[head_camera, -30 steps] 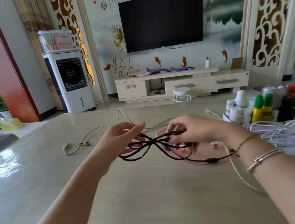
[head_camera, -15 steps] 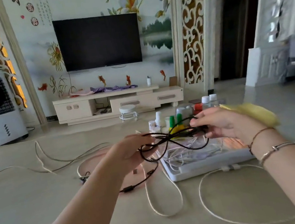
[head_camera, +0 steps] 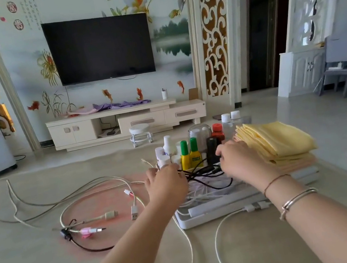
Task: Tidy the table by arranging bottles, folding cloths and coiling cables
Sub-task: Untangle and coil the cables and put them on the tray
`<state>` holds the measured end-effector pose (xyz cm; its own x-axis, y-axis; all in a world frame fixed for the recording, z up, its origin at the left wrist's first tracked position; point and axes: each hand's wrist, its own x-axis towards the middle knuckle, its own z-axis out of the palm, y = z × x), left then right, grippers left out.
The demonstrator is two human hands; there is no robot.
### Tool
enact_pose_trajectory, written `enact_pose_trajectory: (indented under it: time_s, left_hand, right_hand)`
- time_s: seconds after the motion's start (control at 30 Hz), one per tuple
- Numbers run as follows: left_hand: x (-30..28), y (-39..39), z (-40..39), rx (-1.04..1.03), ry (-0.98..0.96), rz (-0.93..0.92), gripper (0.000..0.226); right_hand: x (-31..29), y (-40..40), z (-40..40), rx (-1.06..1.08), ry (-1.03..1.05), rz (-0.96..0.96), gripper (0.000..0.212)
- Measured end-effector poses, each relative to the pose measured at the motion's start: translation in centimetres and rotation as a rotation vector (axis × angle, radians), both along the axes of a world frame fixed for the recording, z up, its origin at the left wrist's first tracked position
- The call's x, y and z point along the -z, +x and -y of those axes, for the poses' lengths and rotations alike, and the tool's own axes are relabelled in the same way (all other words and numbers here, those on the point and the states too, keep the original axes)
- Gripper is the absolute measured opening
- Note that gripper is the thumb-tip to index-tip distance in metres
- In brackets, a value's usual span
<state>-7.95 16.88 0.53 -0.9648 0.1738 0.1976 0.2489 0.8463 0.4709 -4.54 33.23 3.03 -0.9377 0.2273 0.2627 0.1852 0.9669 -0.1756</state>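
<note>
Both hands have carried the coiled black cable [head_camera: 201, 174] down onto the white tray [head_camera: 219, 212], at 6 o'clock from the bottles [head_camera: 191, 151]. Left hand [head_camera: 165, 185] and right hand [head_camera: 239, 160] grip its ends with curled fingers. Guess she lets go next, then coils the loose white cable [head_camera: 176, 258].

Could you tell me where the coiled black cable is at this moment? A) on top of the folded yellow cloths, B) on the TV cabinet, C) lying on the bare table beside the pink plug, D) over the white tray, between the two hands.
D: the black cable sits over the white cables in the white tray, with the left hand and right hand at its two ends.
</note>
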Motion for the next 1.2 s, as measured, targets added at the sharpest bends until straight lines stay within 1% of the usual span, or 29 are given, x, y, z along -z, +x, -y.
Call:
enact_pose_trajectory:
  time_s: [0.03, 0.1, 0.17, 0.23, 0.37, 0.43, 0.53, 0.57, 0.6, 0.63, 0.73, 0.8, 0.87, 0.93, 1.03, 1.1, 1.2]
  left_hand:
    - [0.3, 0.0, 0.0, 0.03, 0.071, 0.03, 0.034]
    - [0.6, 0.4, -0.1, 0.09, 0.232, 0.104, 0.033]
    - [1.1, 0.7, -0.1, 0.093, 0.313, 0.127, 0.035]
    - [1.6, 0.6, -0.4, 0.113, 0.275, 0.104, 0.035]
    - [2.7, -0.1, -1.4, 0.171, 0.132, 0.016, 0.039]
    - [2.7, -0.1, -1.6, 0.208, 0.058, 0.019, 0.046]
    - [2.7, -0.3, -1.5, 0.238, -0.068, 0.032, 0.048]
    - [2.7, -0.4, -1.4, 0.22, -0.056, 0.039, 0.05]
    - [2.6, -0.3, -0.9, 0.205, -0.014, 0.034, 0.05]
    - [2.4, 0.0, -0.3, 0.197, 0.073, 0.029, 0.049]
    - [1.2, 0.8, 2.2, 0.198, 0.246, 0.015, 0.047]
    - [0.6, 1.2, 4.9, 0.174, 0.31, 0.021, 0.044]
    - [0.8, 1.8, 8.3, 0.135, 0.326, 0.025, 0.041]
    - [1.3, 2.7, 11.6, 0.102, 0.269, 0.031, 0.039]
    - [2.7, 4.0, 16.1, 0.111, 0.098, -0.012, 0.034]
    - [3.5, 4.9, 18.8, 0.142, 0.005, -0.054, 0.032]
    - [4.3, 5.9, 21.5, 0.171, -0.105, -0.056, 0.036]
  right_hand:
    - [0.6, 0.1, 0.1, -0.024, 0.023, 0.005, 0.033]
    - [1.4, 0.4, 0.3, -0.08, -0.004, 0.018, 0.037]
    - [2.3, 0.5, -0.1, -0.102, -0.046, 0.041, 0.041]
    - [3.0, 0.4, -0.5, -0.1, -0.053, 0.083, 0.045]
    - [4.2, 0.0, -0.8, -0.098, -0.013, 0.209, 0.052]
    - [4.5, -0.2, -0.8, -0.091, -0.01, 0.22, 0.052]
    - [4.2, -0.1, -0.6, -0.067, -0.013, 0.246, 0.052]
    - [4.1, 0.1, -0.5, -0.053, -0.008, 0.245, 0.052]
    - [3.8, 0.3, -0.2, -0.046, 0.014, 0.231, 0.052]
    - [3.7, 0.5, 0.1, -0.049, 0.044, 0.203, 0.052]
    - [3.3, 1.1, 1.7, -0.104, 0.084, 0.066, 0.052]
    - [2.9, 1.5, 3.3, -0.189, 0.025, -0.033, 0.047]
    - [2.5, 2.0, 5.5, -0.327, -0.065, -0.102, 0.038]
    - [2.2, 2.5, 8.0, -0.444, -0.129, -0.085, 0.03]
    - [2.3, 2.8, 11.7, -0.518, -0.15, -0.044, 0.017]
    - [2.6, 2.8, 13.8, -0.522, -0.147, -0.021, 0.01]
    - [3.0, 2.5, 16.0, -0.479, -0.134, 0.038, 0.009]
